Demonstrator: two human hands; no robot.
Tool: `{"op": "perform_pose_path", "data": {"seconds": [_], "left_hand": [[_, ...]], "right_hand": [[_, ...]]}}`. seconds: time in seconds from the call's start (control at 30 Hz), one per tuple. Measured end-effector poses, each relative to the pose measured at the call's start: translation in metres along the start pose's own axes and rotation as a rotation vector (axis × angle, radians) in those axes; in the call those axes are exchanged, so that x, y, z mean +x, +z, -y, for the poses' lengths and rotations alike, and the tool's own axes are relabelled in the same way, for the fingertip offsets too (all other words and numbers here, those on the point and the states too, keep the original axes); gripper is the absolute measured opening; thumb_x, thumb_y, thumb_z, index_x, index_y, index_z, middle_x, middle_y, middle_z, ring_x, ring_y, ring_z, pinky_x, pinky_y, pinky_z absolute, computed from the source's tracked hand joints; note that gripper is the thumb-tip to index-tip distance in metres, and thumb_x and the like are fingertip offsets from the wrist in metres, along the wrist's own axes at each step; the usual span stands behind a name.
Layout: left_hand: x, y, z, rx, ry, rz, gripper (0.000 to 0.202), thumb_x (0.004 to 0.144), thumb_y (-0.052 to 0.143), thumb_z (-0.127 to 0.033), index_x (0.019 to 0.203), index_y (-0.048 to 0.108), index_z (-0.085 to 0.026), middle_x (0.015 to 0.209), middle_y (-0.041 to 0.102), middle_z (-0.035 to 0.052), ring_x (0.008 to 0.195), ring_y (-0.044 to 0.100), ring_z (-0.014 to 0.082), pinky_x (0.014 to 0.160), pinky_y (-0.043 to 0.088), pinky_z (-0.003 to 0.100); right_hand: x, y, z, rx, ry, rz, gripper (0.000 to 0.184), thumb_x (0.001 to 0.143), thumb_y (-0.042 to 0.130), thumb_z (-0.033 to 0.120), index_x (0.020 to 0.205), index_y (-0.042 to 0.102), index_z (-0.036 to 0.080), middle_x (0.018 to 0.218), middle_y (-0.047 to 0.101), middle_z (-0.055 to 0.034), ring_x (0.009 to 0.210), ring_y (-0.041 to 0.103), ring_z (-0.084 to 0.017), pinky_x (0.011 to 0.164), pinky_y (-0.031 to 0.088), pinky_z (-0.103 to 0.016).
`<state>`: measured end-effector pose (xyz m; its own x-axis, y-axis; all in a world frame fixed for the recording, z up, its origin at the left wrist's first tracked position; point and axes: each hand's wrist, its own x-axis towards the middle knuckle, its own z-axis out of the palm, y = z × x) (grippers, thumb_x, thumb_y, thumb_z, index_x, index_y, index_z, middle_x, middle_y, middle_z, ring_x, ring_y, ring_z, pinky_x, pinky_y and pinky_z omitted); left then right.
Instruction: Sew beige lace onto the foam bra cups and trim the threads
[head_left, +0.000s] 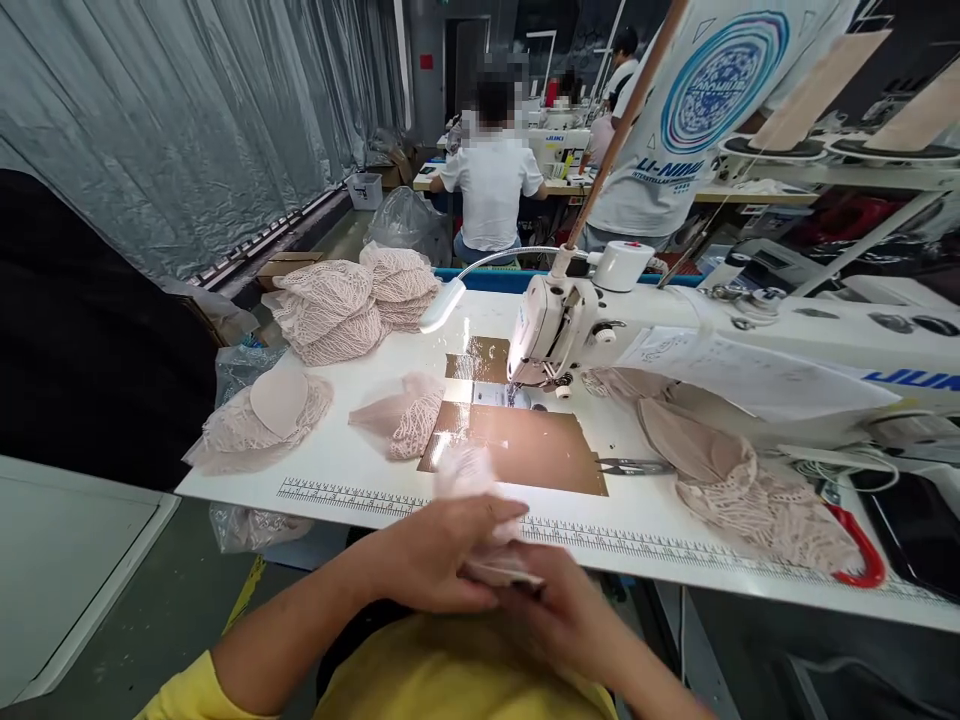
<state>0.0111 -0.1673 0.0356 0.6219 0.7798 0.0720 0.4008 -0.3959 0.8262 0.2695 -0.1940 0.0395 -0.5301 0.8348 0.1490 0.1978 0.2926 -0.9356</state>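
A pale pink piece of fabric (465, 470), partly smeared by motion, is held near the table's front edge. My left hand (435, 550) closes on it from the left, its thumb and fingers pinched together. Close beside it, my right hand (566, 610) grips the lower end of the same fabric; its fingertips are partly hidden. Just beyond my hands lies a pink lace piece (416, 425) on the white table. The sewing machine (547, 330) stands behind, its needle area over a brown-taped patch (517, 445).
Stacked lace pieces (330, 305) sit at the back left, with a lace cup (277, 410) nearer. Right of the tape lie small snips (637, 467), more lace (757, 490), red-handled scissors (866, 550) and a dark phone (919, 530). A ruler strip (600, 540) runs along the front. People sit and stand beyond.
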Motion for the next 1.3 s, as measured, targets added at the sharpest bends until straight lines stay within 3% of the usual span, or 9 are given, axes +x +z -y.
{"op": "perform_pose_path", "data": {"seconds": [0.1,0.3,0.4,0.53,0.67,0.77,0.87,1.03,1.3], "left_hand": [[-0.007,0.009,-0.003,-0.116,-0.076,-0.001,0.055,0.072,0.062,-0.013,0.126,0.054,-0.022,0.114,0.066,0.0048,0.099,0.063,0.0218,0.088,0.049,0.030],[-0.038,0.004,0.022,0.043,-0.384,-0.481,0.020,0.079,0.049,-0.011,0.090,0.063,-0.018,0.089,0.067,0.0034,0.082,0.060,0.0183,0.075,0.046,0.028],[-0.041,0.002,0.024,-0.184,-0.412,-0.391,0.028,0.092,0.044,-0.032,0.073,0.059,-0.016,0.064,0.058,0.0010,0.060,0.052,0.0133,0.057,0.043,0.023],[-0.027,0.003,0.008,-0.653,-0.139,-0.053,0.037,0.089,0.053,-0.046,0.109,0.063,-0.017,0.097,0.066,0.0110,0.073,0.063,0.0164,0.058,0.049,0.024],[-0.006,0.003,0.001,-0.319,-0.024,-0.231,0.069,0.078,0.071,-0.039,0.140,0.042,-0.027,0.143,0.042,0.0126,0.116,0.053,0.0274,0.086,0.052,0.032],[0.006,0.006,0.009,-0.223,-0.065,-0.184,0.073,0.075,0.073,-0.040,0.139,0.043,-0.022,0.137,0.050,0.0125,0.118,0.052,0.0292,0.099,0.044,0.038],[0.011,0.010,0.018,-0.377,-0.199,-0.154,0.040,0.085,0.060,-0.043,0.114,0.061,-0.015,0.099,0.065,0.0077,0.083,0.061,0.0188,0.074,0.050,0.028],[0.018,0.012,0.024,-0.404,-0.314,-0.315,0.038,0.093,0.048,-0.041,0.067,0.050,-0.015,0.062,0.044,-0.0025,0.056,0.039,0.0085,0.051,0.032,0.021],[0.031,0.005,0.029,-0.183,-0.273,-0.723,0.042,0.096,0.042,-0.035,0.061,0.029,-0.019,0.058,0.027,-0.0047,0.053,0.029,0.0083,0.049,0.026,0.023]], "right_hand": [[0.048,0.002,-0.001,-0.053,-0.049,-0.088,0.038,0.069,0.075,0.049,0.092,0.068,0.021,0.084,0.069,-0.0096,0.083,0.064,-0.027,0.058,0.049,-0.032],[0.068,0.000,-0.008,-0.120,-0.180,-0.382,0.021,0.074,0.071,0.041,0.079,0.060,0.024,0.077,0.064,-0.0075,0.073,0.061,-0.022,0.058,0.047,-0.033],[0.071,-0.002,-0.013,-0.201,-0.148,-0.528,0.011,0.079,0.065,0.032,0.078,0.057,0.025,0.079,0.062,-0.0056,0.072,0.059,-0.020,0.061,0.046,-0.031],[0.081,0.011,-0.027,0.048,0.147,0.119,0.014,0.082,0.061,0.035,0.078,0.060,0.022,0.072,0.059,-0.0006,0.065,0.053,-0.015,0.059,0.043,-0.026],[0.079,0.031,-0.037,0.603,0.358,0.657,0.028,0.079,0.067,0.042,0.071,0.057,0.017,0.064,0.051,0.0032,0.058,0.045,-0.010,0.058,0.039,-0.024],[0.076,0.033,-0.039,0.715,0.393,0.546,0.032,0.073,0.074,0.040,0.069,0.054,0.017,0.066,0.049,0.0039,0.057,0.042,-0.008,0.055,0.036,-0.022],[0.075,0.025,-0.043,0.633,0.405,0.264,0.030,0.074,0.074,0.037,0.092,0.059,0.019,0.073,0.054,0.0031,0.061,0.047,-0.009,0.056,0.038,-0.021],[0.082,0.014,-0.050,0.326,0.282,-0.007,0.060,0.085,0.062,0.040,0.139,0.039,0.026,0.065,0.053,0.0054,0.056,0.047,-0.011,0.053,0.040,-0.022],[0.095,-0.009,-0.047,0.460,0.156,0.463,0.046,0.090,0.045,0.055,0.102,0.068,0.017,0.089,0.067,-0.0074,0.088,0.060,-0.024,0.077,0.048,-0.033]]}}
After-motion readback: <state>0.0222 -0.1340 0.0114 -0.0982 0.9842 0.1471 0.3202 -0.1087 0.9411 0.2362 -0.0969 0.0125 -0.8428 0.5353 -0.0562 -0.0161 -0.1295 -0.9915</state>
